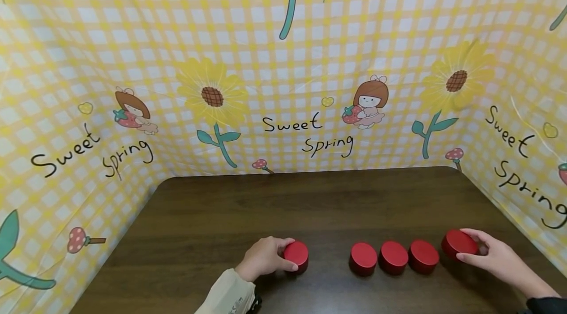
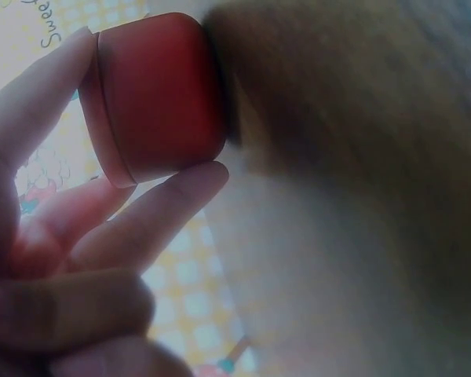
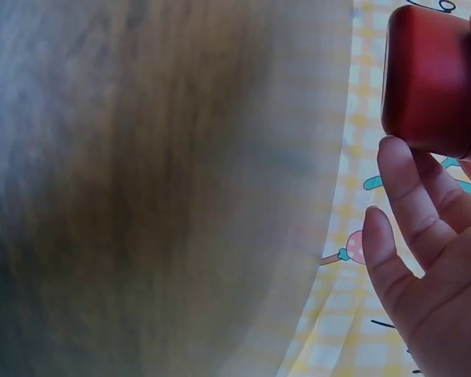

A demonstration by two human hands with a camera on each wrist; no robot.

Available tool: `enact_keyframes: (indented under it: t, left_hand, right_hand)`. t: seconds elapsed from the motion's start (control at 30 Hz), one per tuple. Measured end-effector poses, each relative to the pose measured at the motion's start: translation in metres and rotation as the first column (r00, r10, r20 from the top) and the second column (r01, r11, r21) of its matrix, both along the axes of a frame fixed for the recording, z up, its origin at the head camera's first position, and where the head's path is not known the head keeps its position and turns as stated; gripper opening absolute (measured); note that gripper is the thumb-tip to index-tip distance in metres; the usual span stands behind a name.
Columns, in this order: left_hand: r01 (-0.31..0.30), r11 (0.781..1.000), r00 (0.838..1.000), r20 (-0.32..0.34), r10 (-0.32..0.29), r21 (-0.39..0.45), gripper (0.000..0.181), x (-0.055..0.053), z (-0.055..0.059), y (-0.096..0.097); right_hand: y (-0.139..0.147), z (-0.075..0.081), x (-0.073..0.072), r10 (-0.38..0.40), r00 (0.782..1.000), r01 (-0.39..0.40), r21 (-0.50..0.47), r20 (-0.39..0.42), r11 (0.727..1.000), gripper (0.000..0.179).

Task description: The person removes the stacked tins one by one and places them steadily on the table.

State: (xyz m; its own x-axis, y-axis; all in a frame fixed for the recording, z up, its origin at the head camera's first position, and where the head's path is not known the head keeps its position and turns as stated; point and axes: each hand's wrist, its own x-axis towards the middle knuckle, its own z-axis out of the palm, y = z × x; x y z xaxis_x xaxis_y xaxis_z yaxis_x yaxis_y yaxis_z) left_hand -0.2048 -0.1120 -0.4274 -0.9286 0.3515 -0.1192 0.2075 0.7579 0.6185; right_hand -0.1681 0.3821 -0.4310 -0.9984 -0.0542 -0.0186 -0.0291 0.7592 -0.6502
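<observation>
My left hand [image 1: 265,258] pinches a round red tin [image 1: 296,256] with a lid, thumb in front and fingers behind. In the left wrist view that red tin [image 2: 161,98] sits at or very near the brown tabletop. On the right, my right hand [image 1: 493,255] grips another red tin [image 1: 459,243] by its side. The right wrist view shows this tin [image 3: 433,82] with a gap between it and the blurred table. Between the hands stand three like tins in a row: a left one [image 1: 363,258], a middle one [image 1: 393,257] and a right one [image 1: 423,256].
The dark wooden table [image 1: 292,205] has rounded far corners. A yellow checked cloth [image 1: 283,73] with flowers and lettering hangs behind it and along both sides.
</observation>
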Motion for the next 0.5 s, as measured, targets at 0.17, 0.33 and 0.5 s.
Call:
enact_keyframes:
  t: [0.17, 0.33, 0.5]
  left_hand:
    - [0.003, 1.0, 1.0, -0.007, -0.003, 0.006, 0.062, 0.0007, -0.0002, 0.0001]
    - [0.004, 1.0, 1.0, -0.019, -0.004, -0.003, 0.061, 0.0004, -0.0007, -0.0002]
    - [0.004, 1.0, 1.0, -0.023, -0.004, -0.008, 0.061, 0.0001, -0.0008, -0.0005]
  right_hand:
    - [-0.0009, -0.0046, 0.0004, -0.002, 1.0, 0.002, -0.001, 0.019, 1.0, 0.063]
    - [0.0001, -0.0073, -0.0005, -0.006, 0.999, 0.005, 0.021, 0.04, 1.0, 0.064]
    - [0.0012, -0.0098, -0.0023, 0.014, 0.999, -0.014, -0.004, 0.053, 1.0, 0.063]
